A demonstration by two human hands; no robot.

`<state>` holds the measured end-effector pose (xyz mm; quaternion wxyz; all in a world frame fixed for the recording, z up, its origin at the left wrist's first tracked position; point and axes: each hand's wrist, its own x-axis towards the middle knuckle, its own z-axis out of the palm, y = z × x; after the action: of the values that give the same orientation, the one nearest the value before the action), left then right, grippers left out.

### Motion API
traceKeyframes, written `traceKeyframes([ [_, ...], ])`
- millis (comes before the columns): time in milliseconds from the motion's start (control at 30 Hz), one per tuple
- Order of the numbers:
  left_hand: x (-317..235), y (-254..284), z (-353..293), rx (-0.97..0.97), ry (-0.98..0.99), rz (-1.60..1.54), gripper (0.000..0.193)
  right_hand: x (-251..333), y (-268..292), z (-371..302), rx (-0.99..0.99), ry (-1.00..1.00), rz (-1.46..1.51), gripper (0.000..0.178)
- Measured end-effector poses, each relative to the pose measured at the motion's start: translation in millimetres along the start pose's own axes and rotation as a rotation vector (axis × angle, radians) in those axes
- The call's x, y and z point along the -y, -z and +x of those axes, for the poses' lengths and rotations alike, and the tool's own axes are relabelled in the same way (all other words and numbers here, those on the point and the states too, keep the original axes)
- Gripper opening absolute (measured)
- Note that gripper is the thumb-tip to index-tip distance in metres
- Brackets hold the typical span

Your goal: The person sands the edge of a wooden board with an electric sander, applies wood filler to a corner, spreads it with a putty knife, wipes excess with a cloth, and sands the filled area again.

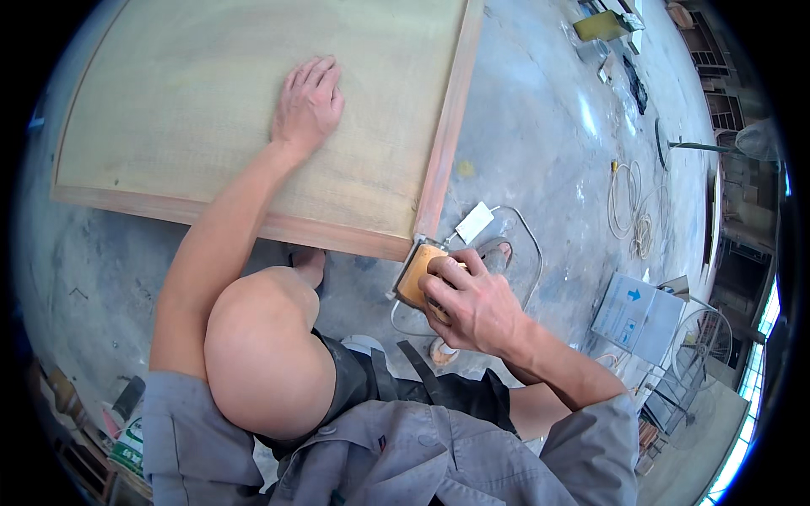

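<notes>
A large pale panel (186, 101) with a reddish wooden frame (449, 118) lies before me, its near right corner close to my right hand. My left hand (309, 101) rests flat on the panel's surface, fingers stretched out and holding nothing. With my right hand (472, 297) I grip an orange electric sander (415, 274), tilted against the frame's near right corner. Its base plate faces the wood; whether the whole plate touches cannot be made out. A cord trails from the sander across the floor.
A white power block (474, 223) lies on the grey floor beside the corner. Coiled cable (641, 232), a blue-grey box (629, 314) and a standing fan (702, 347) are on the right. Further off lie a yellow-green container (601, 26) and a bucket (592, 52). My bent knee is close under the panel.
</notes>
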<state>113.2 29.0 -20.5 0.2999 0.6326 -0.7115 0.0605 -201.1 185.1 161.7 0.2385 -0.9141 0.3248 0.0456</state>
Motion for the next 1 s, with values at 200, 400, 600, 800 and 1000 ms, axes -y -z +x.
traceKeyframes([
  [200, 2.7, 1.7, -0.9, 0.001, -0.009, -0.017, 0.036, -16.9, 19.4, 26.6, -0.038, -0.004, -0.013, 0.035],
  [400, -0.4, -0.9, 1.8, -0.004, -0.004, 0.0, 0.036, -9.4, 9.1, 6.1, 0.001, 0.072, -0.009, 0.038],
  [600, 2.6, 0.7, 0.3, 0.02, -0.002, -0.015, 0.037, -21.6, 22.9, 26.2, -0.045, 0.018, -0.051, 0.036],
  [800, 1.0, 2.0, 0.4, 0.047, 0.0, 0.029, 0.037, -12.4, 10.7, 7.3, 0.01, 0.055, -0.031, 0.04],
  [1000, 3.5, -1.0, 1.5, 0.004, -0.001, -0.005, 0.035, -59.4, 33.9, 72.9, -0.22, -0.104, -0.093, 0.035],
])
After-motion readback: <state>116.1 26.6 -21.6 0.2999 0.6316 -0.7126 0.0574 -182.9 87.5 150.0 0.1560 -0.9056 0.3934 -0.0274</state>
